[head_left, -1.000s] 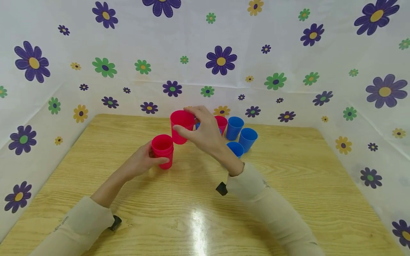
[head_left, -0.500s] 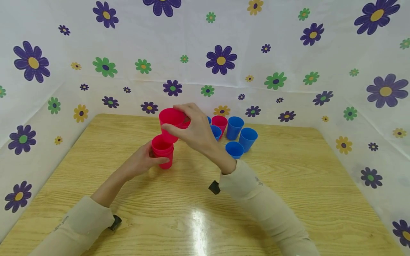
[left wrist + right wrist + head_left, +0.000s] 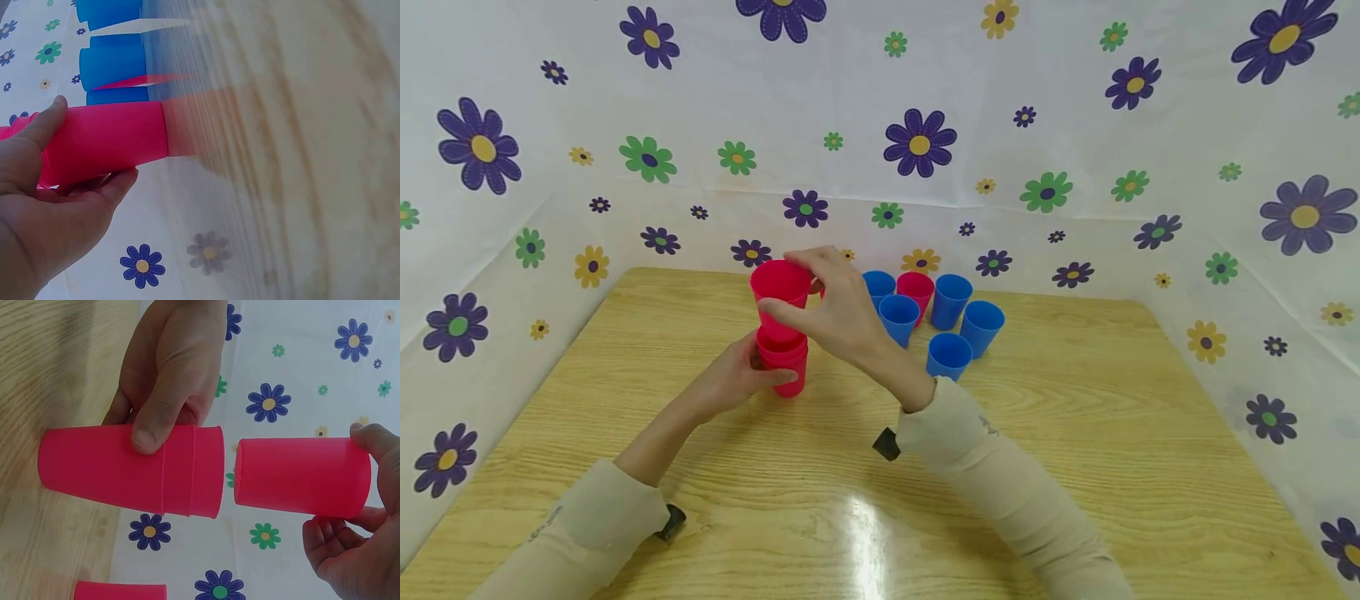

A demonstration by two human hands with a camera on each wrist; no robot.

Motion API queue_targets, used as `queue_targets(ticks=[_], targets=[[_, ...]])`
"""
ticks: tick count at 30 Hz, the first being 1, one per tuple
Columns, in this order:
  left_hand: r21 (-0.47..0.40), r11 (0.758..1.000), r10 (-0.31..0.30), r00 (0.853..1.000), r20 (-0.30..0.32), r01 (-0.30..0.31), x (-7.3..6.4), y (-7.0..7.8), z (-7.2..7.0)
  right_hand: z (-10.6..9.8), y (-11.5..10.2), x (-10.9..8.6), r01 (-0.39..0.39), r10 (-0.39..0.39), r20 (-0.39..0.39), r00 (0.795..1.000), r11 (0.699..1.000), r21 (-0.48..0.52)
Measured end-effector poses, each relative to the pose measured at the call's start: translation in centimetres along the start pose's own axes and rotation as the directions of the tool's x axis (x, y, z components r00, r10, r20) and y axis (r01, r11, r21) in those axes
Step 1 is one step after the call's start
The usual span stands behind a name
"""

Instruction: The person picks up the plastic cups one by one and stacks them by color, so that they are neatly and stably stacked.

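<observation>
Fingers of the left hand (image 3: 737, 383) are gripping a nested stack of red cups (image 3: 103, 459), apparently three, which is standing upright on the table (image 3: 1075, 500). The right hand (image 3: 850, 312) is pinching a single red cup (image 3: 300, 478) around its rim end; its base is hanging just above the stack's mouth, not touching. Judging by their look, these cups are behaving as light, thin plastic: fairly stiff, hardly fragile, smooth enough to be slipping. Holding near the rim is suiting them, leaving the tapered base free. No cup is showing any readable label; the right sleeve (image 3: 943, 412) is carrying a small illegible mark.
</observation>
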State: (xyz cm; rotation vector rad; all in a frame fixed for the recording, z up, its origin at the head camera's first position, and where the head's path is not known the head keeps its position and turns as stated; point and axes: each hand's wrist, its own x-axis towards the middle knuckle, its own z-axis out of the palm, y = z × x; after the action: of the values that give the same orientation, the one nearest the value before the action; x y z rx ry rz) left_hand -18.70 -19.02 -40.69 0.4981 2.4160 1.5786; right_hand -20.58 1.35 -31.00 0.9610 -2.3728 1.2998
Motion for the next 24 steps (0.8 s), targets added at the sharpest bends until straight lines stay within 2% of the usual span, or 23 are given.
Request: queue_targets(ticks=[9, 16, 24], targets=[[0.0, 1.0, -0.012, 1.0, -0.007, 0.012, 0.1, 0.1, 0.0, 0.5, 0.1, -0.1, -0.015, 0.016, 0.033, 0.999, 1.0, -0.012], [0.006, 0.999, -0.039, 0.999, -0.014, 0.039, 0.2, -0.1, 0.1, 0.9, 1.4, -1.1, -0.041, 0.04, 0.056, 0.998, 0.999, 0.012], [0.014, 0.999, -0.037, 0.999, -0.027, 0.038, 0.1, 0.0, 0.0, 0.0, 2.8, -1.4, -0.02, 0.021, 0.035, 0.999, 0.999, -0.029]])
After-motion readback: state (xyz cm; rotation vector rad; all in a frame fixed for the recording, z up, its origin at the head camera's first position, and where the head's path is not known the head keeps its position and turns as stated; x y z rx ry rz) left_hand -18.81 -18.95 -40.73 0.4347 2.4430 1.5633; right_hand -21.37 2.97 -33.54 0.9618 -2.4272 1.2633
